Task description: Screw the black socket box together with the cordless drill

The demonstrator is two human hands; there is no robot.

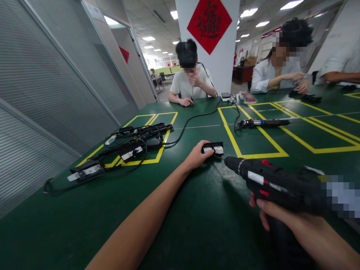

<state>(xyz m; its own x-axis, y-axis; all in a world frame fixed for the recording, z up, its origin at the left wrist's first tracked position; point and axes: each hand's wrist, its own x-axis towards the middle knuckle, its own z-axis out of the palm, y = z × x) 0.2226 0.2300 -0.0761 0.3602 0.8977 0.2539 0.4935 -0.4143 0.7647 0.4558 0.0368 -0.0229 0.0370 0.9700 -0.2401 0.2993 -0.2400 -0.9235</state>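
Observation:
My left hand [198,154] is closed around the left end of a small black part with a silver metal plate [218,149], holding it on the green table. My right hand [281,213] grips the handle of a black cordless drill [278,183] with red accents. Its chuck points left, and the thin bit at its front reaches close to the near side of the black part. Whether the bit touches the part I cannot tell. The drill's lower handle is dark and blurred.
Several black devices with cables [140,144] lie on the left in a yellow-taped area. A tool with a cord [264,123] rests within yellow tape at the right. A black cable [187,125] crosses the table [180,210]. Other people sit across the far side.

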